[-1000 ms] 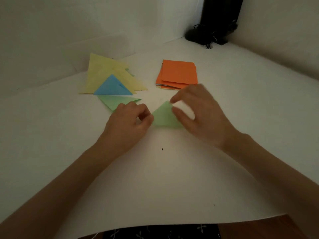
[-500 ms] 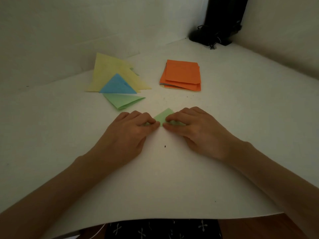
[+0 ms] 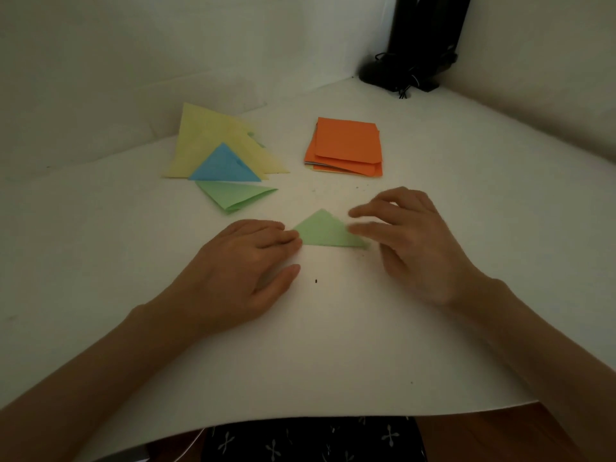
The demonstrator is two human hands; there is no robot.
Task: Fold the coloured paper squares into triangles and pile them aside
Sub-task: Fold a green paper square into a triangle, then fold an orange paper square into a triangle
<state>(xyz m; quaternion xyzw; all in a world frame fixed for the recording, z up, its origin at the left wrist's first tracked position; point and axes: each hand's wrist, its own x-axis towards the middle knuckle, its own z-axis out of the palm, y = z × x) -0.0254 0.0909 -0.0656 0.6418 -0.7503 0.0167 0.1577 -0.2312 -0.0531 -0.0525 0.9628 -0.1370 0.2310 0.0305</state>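
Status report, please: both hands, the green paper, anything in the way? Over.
Left hand open, fingers on left corner of the green triangle. Right hand open, fingers at its right side, blurred. Nothing between it and the folded pile.

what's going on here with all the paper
A person is folding coloured paper on a white table. The left hand presses the left corner of a small green triangle lying flat; the right hand, blurred, reaches over its right side. A pile of folded triangles sits behind on the left, and an orange-topped stack of squares on the right.
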